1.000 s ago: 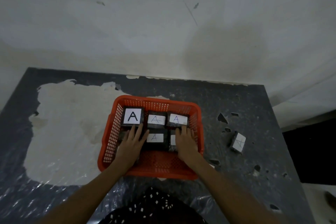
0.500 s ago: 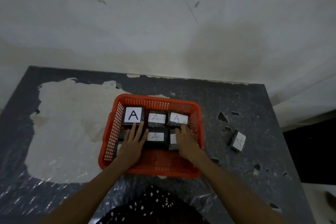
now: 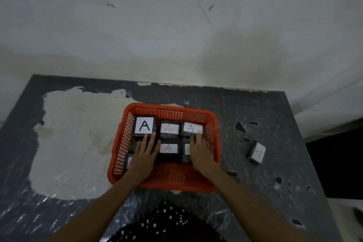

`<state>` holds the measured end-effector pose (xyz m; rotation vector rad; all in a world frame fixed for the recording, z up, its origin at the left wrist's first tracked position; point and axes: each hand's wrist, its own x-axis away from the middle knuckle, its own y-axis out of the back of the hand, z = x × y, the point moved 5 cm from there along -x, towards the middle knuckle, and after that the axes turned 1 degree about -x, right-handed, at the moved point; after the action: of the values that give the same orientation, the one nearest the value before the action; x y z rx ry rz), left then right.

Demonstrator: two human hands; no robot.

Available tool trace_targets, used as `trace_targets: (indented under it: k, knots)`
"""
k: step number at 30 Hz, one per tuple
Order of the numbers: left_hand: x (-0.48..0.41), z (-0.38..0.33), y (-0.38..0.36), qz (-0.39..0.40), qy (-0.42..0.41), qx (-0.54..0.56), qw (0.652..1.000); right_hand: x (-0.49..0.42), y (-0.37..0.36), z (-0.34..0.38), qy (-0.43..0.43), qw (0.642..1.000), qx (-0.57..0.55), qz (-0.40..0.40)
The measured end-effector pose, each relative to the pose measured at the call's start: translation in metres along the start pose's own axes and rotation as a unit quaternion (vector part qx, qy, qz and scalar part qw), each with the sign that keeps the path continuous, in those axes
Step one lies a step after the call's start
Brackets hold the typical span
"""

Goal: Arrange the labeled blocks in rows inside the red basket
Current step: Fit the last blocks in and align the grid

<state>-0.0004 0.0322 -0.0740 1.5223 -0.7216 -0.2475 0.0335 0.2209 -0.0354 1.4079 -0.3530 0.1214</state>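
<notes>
A red plastic basket (image 3: 169,180) sits mid-table. Its far row holds three dark blocks with white "A" labels: a bold one (image 3: 144,125) at left, one in the middle (image 3: 169,128), one at right (image 3: 192,128). The second row shows a labeled middle block (image 3: 168,148). My left hand (image 3: 144,154) lies flat, fingers spread, over the left block of that row. My right hand (image 3: 199,151) rests flat on the right block (image 3: 186,149), mostly covering it. One more labeled block (image 3: 257,152) lies on the table, right of the basket.
The dark table (image 3: 265,192) has a large pale worn patch (image 3: 74,139) on its left side and crinkled plastic film near the front edge. A stained white wall (image 3: 176,25) stands right behind the table. The table's right edge drops to a dark floor.
Both hands have pushed slightly farther away into the basket, pressing the second-row blocks toward the far row. The block outside the basket has not moved.
</notes>
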Motion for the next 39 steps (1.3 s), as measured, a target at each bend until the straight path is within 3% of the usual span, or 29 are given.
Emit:
trace_targets:
  k: [13,18,20,22,24,26,28,30,32,39]
  knots:
    - [0.000,0.001,-0.001,-0.006,0.005,-0.001,1.000,-0.009,-0.008,-0.009,0.032,0.997,0.012,0.075]
    - [0.004,0.003,0.005,-0.014,0.007,0.060,0.998,0.004,0.006,-0.010,0.023,0.995,-0.032,0.089]
    - [0.006,0.001,0.008,-0.021,0.013,0.093,0.995,0.012,0.026,-0.012,0.040,0.994,-0.098,0.016]
    - [0.007,-0.002,0.012,-0.027,0.022,0.123,0.992,0.021,0.057,-0.025,0.057,0.976,-0.165,-0.132]
    - [0.009,-0.008,0.016,-0.032,0.019,0.138,0.990,0.029,0.079,-0.057,0.009,0.948,-0.194,-0.252]
    - [0.010,-0.014,0.017,-0.038,0.010,0.148,0.988,0.035,0.082,-0.104,-0.122,0.923,-0.211,-0.299]
    - [0.011,-0.021,0.018,-0.041,0.002,0.160,0.986,0.041,0.062,-0.154,-0.294,0.899,-0.224,-0.235]
    - [0.011,-0.026,0.019,-0.041,-0.005,0.173,0.984,0.052,0.030,-0.187,-0.411,0.871,-0.254,-0.092]
    - [0.012,-0.029,0.019,-0.041,-0.007,0.184,0.982,0.059,0.003,-0.202,-0.408,0.865,-0.291,-0.035]
    - [0.013,-0.030,0.021,-0.045,-0.002,0.197,0.979,0.070,-0.020,-0.216,-0.395,0.858,-0.320,-0.070]
